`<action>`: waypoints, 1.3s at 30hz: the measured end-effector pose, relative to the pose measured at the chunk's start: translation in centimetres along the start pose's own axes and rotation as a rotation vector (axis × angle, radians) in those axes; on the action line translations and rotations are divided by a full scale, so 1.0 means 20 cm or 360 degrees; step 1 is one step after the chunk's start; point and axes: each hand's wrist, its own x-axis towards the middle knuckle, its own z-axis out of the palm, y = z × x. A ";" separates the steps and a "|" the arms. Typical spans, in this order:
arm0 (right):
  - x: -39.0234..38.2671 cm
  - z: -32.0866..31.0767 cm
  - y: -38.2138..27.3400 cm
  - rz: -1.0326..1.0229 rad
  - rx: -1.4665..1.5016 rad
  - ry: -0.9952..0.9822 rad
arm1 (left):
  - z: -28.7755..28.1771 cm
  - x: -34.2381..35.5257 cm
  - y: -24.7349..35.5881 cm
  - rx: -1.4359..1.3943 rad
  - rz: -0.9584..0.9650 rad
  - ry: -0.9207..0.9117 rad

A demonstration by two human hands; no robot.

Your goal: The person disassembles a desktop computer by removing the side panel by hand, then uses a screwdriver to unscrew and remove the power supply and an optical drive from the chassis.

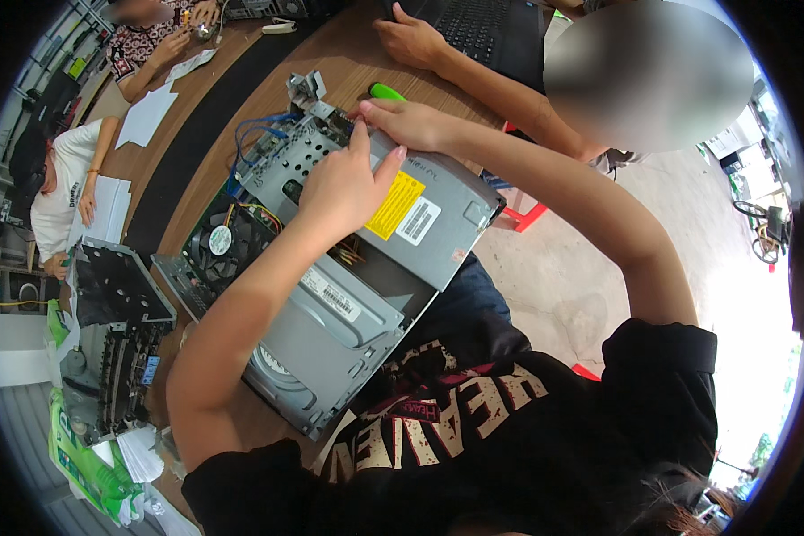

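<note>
An opened desktop computer case (308,375) lies tilted across the table edge and reaches over my lap. A silver optical drive (451,201) with a yellow label sits across its upper right part. At the drive's rear end, my left hand (344,188) has its index finger and thumb stretched out. Close beside it, my right hand (406,125) curls over the drive's back corner; its fingertips and whatever they grip are partly hidden. Inside the case are a black fan (228,243), a blue cable (239,143) and a second drive unit (353,299) with a white label.
A bright green handle (386,91) lies behind my right hand. Beyond, another person's arm (509,94) reaches to a black laptop (487,31). Left are a stripped metal chassis (121,286), papers (149,116), a green bag (85,464) and two people. A red stool (525,214) stands right.
</note>
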 end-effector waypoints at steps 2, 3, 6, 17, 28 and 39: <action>0.02 0.00 0.06 0.0098 0.0189 0.0062 | 0.01 0.01 0.01 -0.0034 0.0047 -0.0030; 0.02 -0.01 0.09 0.0121 0.0185 0.0066 | 0.01 0.01 0.02 -0.0052 0.0087 -0.0045; 0.01 0.02 0.03 0.0146 0.0067 0.0149 | 0.01 0.00 -0.03 -0.0012 0.0119 0.0004; -0.01 -0.01 -0.01 0.0362 0.0039 0.0120 | 0.03 0.00 -0.04 0.0018 0.0126 0.0034; -0.11 0.00 0.09 -0.0112 0.0731 0.0114 | 0.02 -0.03 -0.02 -0.0007 0.0097 0.0082; -0.16 -0.08 0.08 -0.0302 0.0504 0.0098 | 0.00 -0.02 0.02 -0.0052 0.0288 0.0200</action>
